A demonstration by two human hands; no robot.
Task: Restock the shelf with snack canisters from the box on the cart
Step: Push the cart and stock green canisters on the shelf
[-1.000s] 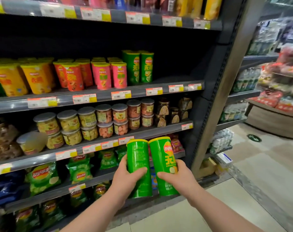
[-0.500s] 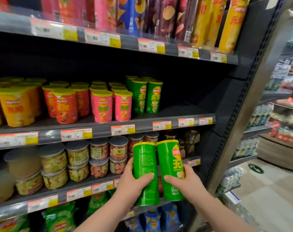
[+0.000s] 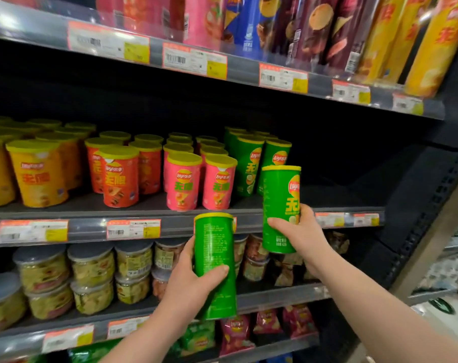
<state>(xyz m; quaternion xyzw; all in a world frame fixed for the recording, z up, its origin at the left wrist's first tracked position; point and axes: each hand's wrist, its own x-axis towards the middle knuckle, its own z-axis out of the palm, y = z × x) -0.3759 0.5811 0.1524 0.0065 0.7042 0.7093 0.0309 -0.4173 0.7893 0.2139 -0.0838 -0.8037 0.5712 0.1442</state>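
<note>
Green and yellow-lidded, the right canister [image 3: 280, 203] stands upright in the right hand [image 3: 300, 231], whose fingers and thumb curl round its lower half, just in front of and right of the green row [image 3: 249, 166] on the shelf [image 3: 340, 197]. The left hand [image 3: 194, 280] wraps the left canister [image 3: 214, 247], also upright, lower down and in front of that row. Bare shelf right of the row lies nearer the right hand, so its canister probably goes first.
</note>
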